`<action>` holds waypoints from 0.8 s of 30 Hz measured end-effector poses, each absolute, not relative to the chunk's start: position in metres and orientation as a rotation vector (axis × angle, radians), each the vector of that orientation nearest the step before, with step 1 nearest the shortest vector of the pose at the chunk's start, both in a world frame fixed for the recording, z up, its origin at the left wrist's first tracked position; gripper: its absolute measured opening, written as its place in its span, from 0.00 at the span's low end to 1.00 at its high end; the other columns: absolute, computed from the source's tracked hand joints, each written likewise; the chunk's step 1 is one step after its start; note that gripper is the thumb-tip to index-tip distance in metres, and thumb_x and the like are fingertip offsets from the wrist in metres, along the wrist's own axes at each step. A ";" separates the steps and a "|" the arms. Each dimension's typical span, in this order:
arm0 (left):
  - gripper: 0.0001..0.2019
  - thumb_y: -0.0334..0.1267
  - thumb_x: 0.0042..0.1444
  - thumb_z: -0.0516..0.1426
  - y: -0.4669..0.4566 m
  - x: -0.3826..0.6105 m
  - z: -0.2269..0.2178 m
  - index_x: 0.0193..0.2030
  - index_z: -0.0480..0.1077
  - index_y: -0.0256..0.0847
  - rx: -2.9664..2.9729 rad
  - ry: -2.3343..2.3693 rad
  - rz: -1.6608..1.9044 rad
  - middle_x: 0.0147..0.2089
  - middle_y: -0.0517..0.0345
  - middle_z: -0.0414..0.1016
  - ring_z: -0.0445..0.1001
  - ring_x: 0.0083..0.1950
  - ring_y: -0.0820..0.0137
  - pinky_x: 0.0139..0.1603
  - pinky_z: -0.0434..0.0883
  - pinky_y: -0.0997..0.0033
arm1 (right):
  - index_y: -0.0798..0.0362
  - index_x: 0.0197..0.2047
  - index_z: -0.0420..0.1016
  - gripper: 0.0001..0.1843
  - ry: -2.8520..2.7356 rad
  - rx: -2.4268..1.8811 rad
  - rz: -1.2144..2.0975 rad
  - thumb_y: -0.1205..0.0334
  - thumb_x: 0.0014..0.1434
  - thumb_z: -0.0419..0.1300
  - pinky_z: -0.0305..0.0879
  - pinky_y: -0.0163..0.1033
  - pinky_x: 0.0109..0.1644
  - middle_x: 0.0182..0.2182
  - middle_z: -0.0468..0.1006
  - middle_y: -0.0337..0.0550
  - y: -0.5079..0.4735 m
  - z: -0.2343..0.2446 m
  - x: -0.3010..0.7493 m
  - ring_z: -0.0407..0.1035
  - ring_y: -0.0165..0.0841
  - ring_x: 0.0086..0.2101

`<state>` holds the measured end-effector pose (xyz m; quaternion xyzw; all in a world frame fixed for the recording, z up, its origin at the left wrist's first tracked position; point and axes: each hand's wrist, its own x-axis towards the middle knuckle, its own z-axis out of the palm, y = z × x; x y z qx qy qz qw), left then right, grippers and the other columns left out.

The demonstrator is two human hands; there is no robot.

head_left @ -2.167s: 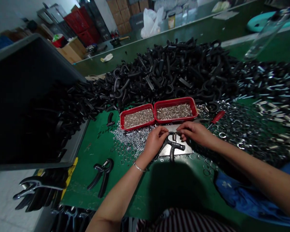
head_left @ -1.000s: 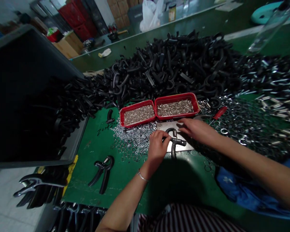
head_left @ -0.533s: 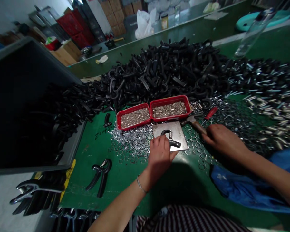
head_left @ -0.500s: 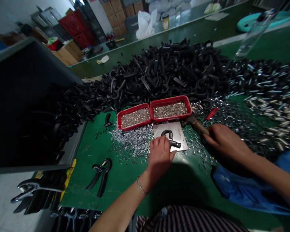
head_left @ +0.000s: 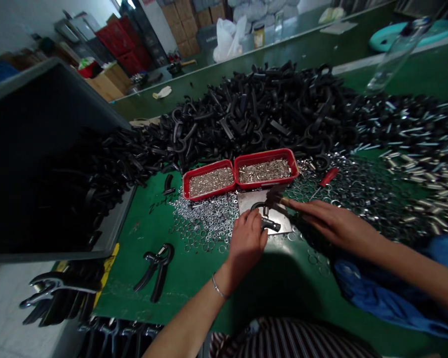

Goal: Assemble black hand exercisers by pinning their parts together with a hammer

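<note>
My left hand (head_left: 246,239) is closed around a black hand grip with a metal spring (head_left: 271,225), pressing it on a square metal plate (head_left: 283,219). My right hand (head_left: 332,219) grips the wooden handle of a hammer (head_left: 275,196). The hammer's dark head hangs over the plate's upper part, close to the curved end of the hand grip. Another black hand grip (head_left: 159,271) with a spring lies on the green tabletop left of my left hand.
Two red trays (head_left: 209,196) of small metal pins stand beyond the plate. Loose metal rings (head_left: 203,223) surround it, with a red screwdriver (head_left: 328,176) to the right. Black handle parts (head_left: 246,109) are heaped behind. A grey crate (head_left: 108,248) lies left; metal springs (head_left: 421,184) lie right.
My right hand has brought the hammer left from beside the plate to over it, near the hand grip. My left hand stays in place on the hand grip.
</note>
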<state>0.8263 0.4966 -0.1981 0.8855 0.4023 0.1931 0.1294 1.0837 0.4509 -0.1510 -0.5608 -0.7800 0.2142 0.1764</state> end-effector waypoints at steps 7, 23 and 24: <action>0.20 0.34 0.61 0.59 0.491 0.826 -0.201 0.59 0.65 0.40 2.402 1.265 0.705 0.61 0.41 0.63 0.64 0.62 0.53 0.65 0.66 0.46 | 0.38 0.74 0.52 0.31 -2.188 -1.602 0.540 0.60 0.70 0.48 0.74 0.44 0.44 0.52 0.76 0.48 0.447 -0.157 1.090 0.75 0.38 0.42; 0.43 0.42 0.64 0.58 0.486 0.832 -0.212 0.76 0.36 0.32 2.395 1.391 0.841 0.68 0.28 0.58 0.62 0.67 0.44 0.68 0.62 0.40 | 0.35 0.72 0.56 0.29 -2.175 -1.391 0.630 0.61 0.70 0.51 0.73 0.46 0.56 0.59 0.74 0.43 0.440 -0.150 1.067 0.73 0.39 0.52; 0.43 0.43 0.64 0.58 0.486 0.831 -0.212 0.76 0.36 0.32 2.398 1.387 0.841 0.68 0.28 0.58 0.63 0.66 0.45 0.68 0.62 0.41 | 0.36 0.73 0.55 0.30 -2.106 -1.383 0.581 0.62 0.70 0.52 0.70 0.47 0.59 0.60 0.73 0.43 0.440 -0.150 1.068 0.71 0.40 0.55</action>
